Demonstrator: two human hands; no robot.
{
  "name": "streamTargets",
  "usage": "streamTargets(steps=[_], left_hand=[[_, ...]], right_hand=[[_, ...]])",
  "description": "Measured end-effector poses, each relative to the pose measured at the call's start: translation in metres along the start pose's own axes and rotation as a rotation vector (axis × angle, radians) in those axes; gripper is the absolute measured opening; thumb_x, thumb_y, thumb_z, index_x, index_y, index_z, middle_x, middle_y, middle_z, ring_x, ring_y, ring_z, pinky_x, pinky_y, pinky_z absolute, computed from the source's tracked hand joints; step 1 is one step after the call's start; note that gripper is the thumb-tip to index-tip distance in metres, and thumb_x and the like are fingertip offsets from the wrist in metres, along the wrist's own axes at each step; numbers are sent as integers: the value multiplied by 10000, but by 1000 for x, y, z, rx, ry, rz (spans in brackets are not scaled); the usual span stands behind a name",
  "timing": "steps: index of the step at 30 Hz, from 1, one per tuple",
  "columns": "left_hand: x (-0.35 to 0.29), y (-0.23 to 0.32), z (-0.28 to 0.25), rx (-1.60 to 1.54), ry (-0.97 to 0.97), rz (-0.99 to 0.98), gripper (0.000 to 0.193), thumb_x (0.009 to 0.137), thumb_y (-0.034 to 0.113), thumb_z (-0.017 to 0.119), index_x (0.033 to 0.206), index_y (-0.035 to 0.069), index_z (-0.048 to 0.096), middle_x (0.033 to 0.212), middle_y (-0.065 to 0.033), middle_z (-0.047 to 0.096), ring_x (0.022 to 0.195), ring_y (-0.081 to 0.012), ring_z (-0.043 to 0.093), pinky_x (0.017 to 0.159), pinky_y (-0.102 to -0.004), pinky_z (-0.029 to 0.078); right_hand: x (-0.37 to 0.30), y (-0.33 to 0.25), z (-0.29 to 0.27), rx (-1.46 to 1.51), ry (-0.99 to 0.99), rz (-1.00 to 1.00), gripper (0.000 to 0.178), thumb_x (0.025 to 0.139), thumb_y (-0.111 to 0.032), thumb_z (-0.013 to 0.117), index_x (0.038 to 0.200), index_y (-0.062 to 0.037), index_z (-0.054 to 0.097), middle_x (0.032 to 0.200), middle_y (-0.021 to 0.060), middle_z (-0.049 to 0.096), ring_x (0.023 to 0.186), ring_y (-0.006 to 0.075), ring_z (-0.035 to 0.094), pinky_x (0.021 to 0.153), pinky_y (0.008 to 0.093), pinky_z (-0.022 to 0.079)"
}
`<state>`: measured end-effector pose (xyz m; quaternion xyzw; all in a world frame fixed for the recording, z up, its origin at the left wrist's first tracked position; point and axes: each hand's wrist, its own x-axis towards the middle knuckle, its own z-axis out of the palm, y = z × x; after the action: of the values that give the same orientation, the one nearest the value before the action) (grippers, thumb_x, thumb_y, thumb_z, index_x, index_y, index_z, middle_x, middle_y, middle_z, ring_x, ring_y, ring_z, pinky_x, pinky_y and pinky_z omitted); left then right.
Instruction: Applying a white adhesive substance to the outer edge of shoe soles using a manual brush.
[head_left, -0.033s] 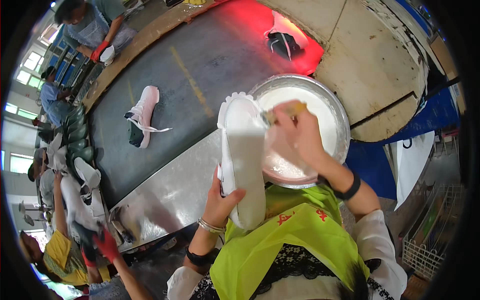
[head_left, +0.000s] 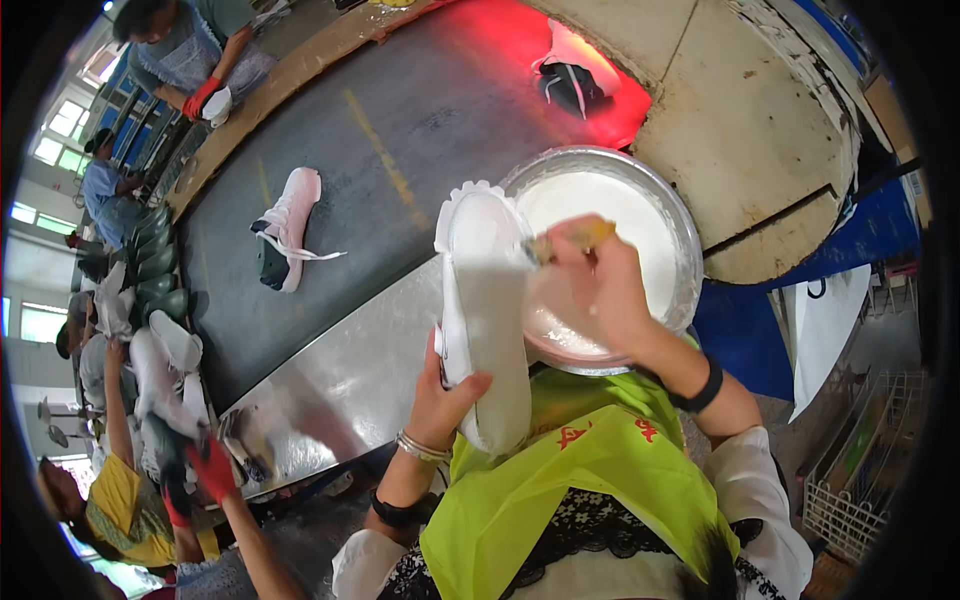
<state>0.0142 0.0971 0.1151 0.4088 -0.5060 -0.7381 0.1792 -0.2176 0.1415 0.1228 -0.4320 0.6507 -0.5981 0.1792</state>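
Head-worn fisheye, looking down on hands (head_left: pixel 446 398) from close above.

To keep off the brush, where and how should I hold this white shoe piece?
Probably the left edge, near half, of the white shoe piece, from the left, thumb over the upturned face, as the left hand has it. It is long, and the brush in the right hand is beside its scalloped far end, so this grip should be clear.
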Motion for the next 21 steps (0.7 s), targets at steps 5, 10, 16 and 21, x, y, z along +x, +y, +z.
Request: streamTargets(steps=[5,10,16,21], left_hand=[[2,-4,-3,70,44,79,831,725,114,686,1435,-1,270,1181,-95,567,1033,-165,567,892,-306,468],[2,7,5,222,35,167,842,706,120,699,1424,-12,280,1190,-101,561,1047,-165,560,902,-298,460],[4,-17,0,279,111,174,826,682,130,728,1389,-14,327,1271,-143,485,1109,-212,526,938,-332,437],[0,-10,6,429,42,370,859,643,163,762,1376,-1,344,1259,-158,439,1163,-280,463,1005,-374,375]], right_hand=[[10,-21,-1,90,-72,-51,147,945,-146,554,941,0,574,777,98,653,694,130,624,644,278,496],[27,-18,7,6,33,-215,165,934,-154,569,971,6,578,829,100,665,765,137,651,705,286,515],[7,-45,1,137,-89,19,229,951,-198,555,989,27,566,828,130,651,727,131,628,689,278,510],[70,-27,0,133,13,69,221,929,-182,559,937,37,591,728,85,628,641,123,599,637,266,503]])
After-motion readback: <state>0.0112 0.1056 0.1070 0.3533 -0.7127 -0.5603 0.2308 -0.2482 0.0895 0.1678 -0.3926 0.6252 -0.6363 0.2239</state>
